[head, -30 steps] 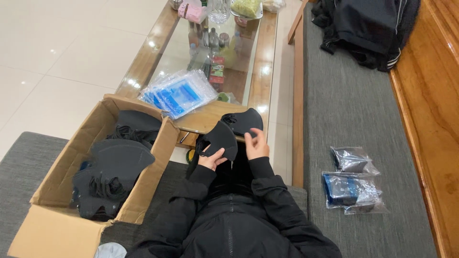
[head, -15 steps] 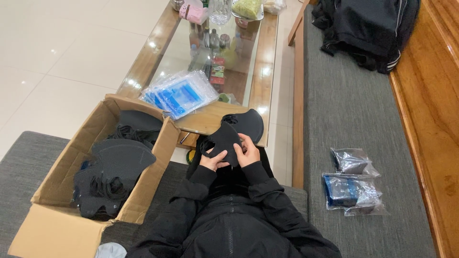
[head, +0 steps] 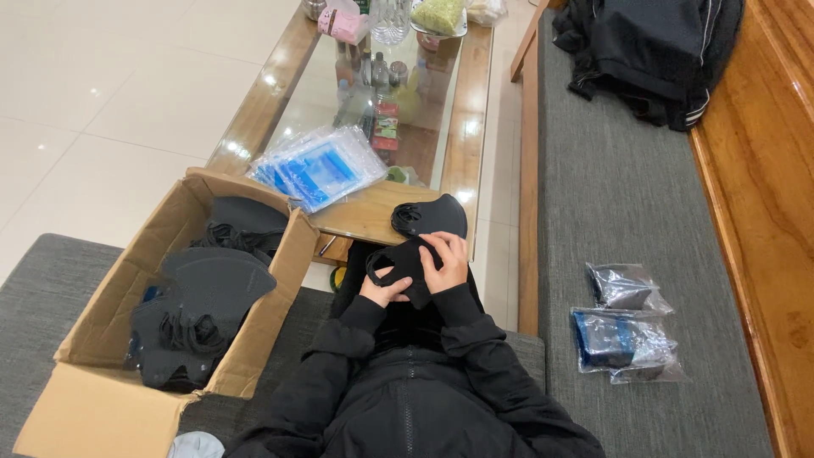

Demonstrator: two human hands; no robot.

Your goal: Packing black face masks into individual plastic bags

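Left hand [head: 383, 287]: curled up from below against the lower edge of a black face mask [head: 407, 259], fingers closed on the fabric.
Right hand [head: 445, 265]: laid over the right side of the same mask, fingers bent around it and gripping — both hands have hold of it together.
Black face mask: folded dark fabric held in front of the person's chest, just off the near edge of the tabletop [head: 373, 216], above the lap.
Second black mask [head: 428, 218]: lies on the near corner of the tabletop, a round valve on its left part, touching or just behind the held mask.
Tabletop: long, with a wooden frame and a glass centre, running away from the person.
Clear packets [head: 318, 167]: a loose stack of transparent bags with blue inserts, lying on the tabletop's near left part.
Far end of the tabletop: a pink box [head: 343, 23], glassware and a bowl of something green [head: 437, 14] — details too small to tell.
Cardboard box [head: 110, 326]: open, to the person's left on a grey cushion [head: 34, 297], holding a heap of black masks and straps.
Bench seat [head: 627, 203]: grey padding in a wooden frame, to the person's right.
Bagged masks [head: 623, 326]: two or three clear packets with dark contents, lying on the bench seat, well apart from the hands.
Dark jacket [head: 649, 47]: bundled at the far end of the bench seat.
Sleeves: black, padded, reaching to both wrists.
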